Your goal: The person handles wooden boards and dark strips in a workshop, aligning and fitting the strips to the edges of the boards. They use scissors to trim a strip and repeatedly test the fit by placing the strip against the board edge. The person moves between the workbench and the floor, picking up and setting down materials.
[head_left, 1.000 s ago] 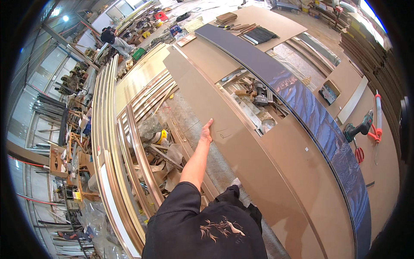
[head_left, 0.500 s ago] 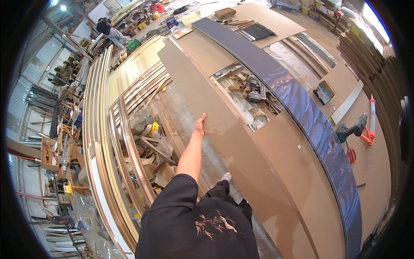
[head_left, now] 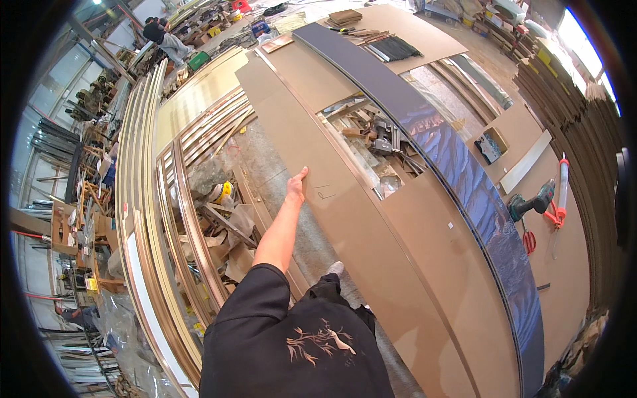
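Observation:
My left hand (head_left: 296, 187) grips the left edge of a long brown board (head_left: 332, 215), its thumb on the upper face. The other fingers are hidden at or below the edge. Faint pencil-like marks show on the board near the hand. This board lies lengthwise beside other brown sheets (head_left: 441, 249). Farther right runs a long narrow panel (head_left: 458, 166), dark grey-violet at its far end and glossy blue patterned toward me. My right hand is not in view.
Right of the panel lie a cordless power tool (head_left: 533, 201), a red caulking gun (head_left: 559, 205), red-handled scissors (head_left: 529, 241) and an open box (head_left: 492, 144). Long metal profiles (head_left: 133, 166) stand at left, with scraps and a bucket (head_left: 222, 192) between. Another person (head_left: 162, 40) is far left.
The whole view has shifted slightly, so most things sit farther left in the picture. My left hand stays on the board's edge, and the marks beside it show more plainly.

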A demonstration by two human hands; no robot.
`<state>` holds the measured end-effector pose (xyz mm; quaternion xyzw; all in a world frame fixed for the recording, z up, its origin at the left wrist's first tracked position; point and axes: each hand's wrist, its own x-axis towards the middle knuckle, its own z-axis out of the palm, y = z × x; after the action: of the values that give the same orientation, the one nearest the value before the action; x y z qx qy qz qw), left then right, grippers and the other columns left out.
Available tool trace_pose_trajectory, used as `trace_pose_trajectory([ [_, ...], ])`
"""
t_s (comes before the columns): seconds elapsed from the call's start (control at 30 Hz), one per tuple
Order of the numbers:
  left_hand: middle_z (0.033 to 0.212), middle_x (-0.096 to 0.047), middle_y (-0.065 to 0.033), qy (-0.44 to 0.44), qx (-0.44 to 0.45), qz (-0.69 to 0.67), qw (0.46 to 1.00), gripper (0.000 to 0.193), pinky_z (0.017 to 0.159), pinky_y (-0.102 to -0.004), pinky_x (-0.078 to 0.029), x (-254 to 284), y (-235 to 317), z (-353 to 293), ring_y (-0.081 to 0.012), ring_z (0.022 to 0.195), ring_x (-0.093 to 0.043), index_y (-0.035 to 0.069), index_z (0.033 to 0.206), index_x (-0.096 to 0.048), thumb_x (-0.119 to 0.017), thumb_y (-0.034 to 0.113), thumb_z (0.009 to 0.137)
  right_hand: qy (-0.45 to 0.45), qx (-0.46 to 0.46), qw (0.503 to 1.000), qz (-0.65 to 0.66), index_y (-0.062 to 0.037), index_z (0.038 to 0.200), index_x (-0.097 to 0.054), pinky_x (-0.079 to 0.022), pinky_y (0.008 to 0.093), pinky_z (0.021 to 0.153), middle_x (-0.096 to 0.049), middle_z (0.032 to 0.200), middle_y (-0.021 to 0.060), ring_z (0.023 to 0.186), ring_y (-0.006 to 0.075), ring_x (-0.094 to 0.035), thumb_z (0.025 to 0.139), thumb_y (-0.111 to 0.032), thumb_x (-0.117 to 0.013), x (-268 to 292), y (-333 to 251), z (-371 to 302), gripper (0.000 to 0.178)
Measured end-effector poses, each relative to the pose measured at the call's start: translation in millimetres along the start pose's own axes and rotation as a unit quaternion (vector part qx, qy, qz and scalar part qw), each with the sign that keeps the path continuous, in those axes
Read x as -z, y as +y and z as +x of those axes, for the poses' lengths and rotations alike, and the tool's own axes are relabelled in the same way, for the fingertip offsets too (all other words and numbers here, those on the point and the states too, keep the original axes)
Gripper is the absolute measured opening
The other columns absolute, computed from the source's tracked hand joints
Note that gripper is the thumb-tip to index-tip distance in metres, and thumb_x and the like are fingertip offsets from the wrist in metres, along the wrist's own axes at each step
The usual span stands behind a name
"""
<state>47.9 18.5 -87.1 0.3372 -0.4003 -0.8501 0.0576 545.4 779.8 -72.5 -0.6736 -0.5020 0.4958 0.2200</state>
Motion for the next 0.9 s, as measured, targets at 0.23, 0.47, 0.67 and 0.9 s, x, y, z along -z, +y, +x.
trace_pose_trajectory([
  [0.23,0.106,-0.074,-0.0195,0.086,-0.069,0.066,0.992,0.043,0.077,-0.0416,-0.061,-29.3,13.2,-13.2,-0.0271,0.089,-0.073,-0.011,0.11,-0.07,-0.086,0.019,0.084,-0.004,0.008,1.0,-0.004,0.0052,0.134,-0.061,-0.044,0.0529,0.107,-0.058,0.141,0.0231,0.129,0.0433,-0.054,0.099,-0.052,-0.059,-9.0,-10.7,-1.9,0.067],
  [0.47,0.099,-0.075,-0.0272,0.189,-0.159,0.263,0.933,0.033,0.079,-0.0449,-0.059,-92.3,44.6,-23.2,-0.034,0.091,-0.075,-0.012,0.099,-0.072,-0.078,0.012,0.077,-0.018,0.015,1.0,-0.021,0.0052,0.132,-0.062,-0.045,0.0531,0.107,-0.059,0.14,0.0235,0.129,0.0439,-0.055,0.099,-0.052,-0.058,-21.4,-24.7,-1.7,0.066],
  [0.67,0.11,-0.07,-0.035,0.193,-0.199,0.418,0.865,0.045,0.095,-0.0499,-0.055,-151.0,76.2,-25.6,-0.0472,0.107,-0.069,-0.007,0.119,-0.057,-0.069,0.016,0.082,-0.047,0.022,0.998,-0.046,0.0052,0.131,-0.063,-0.045,0.0534,0.106,-0.06,0.14,0.0238,0.129,0.0444,-0.055,0.099,-0.051,-0.058,-46.8,-41.4,-1.5,0.065],
  [0.9,0.133,-0.06,-0.0338,0.155,-0.182,0.452,0.859,0.077,0.104,-0.0479,-0.051,-242.9,76.2,-87.8,-0.0447,0.122,-0.062,-0.009,0.147,-0.032,-0.066,0.011,0.081,-0.019,0.03,0.998,-0.055,0.0052,0.13,-0.065,-0.045,0.0536,0.106,-0.061,0.139,0.0241,0.129,0.045,-0.055,0.099,-0.051,-0.057,-29.5,-46.3,5.7,0.065],
])
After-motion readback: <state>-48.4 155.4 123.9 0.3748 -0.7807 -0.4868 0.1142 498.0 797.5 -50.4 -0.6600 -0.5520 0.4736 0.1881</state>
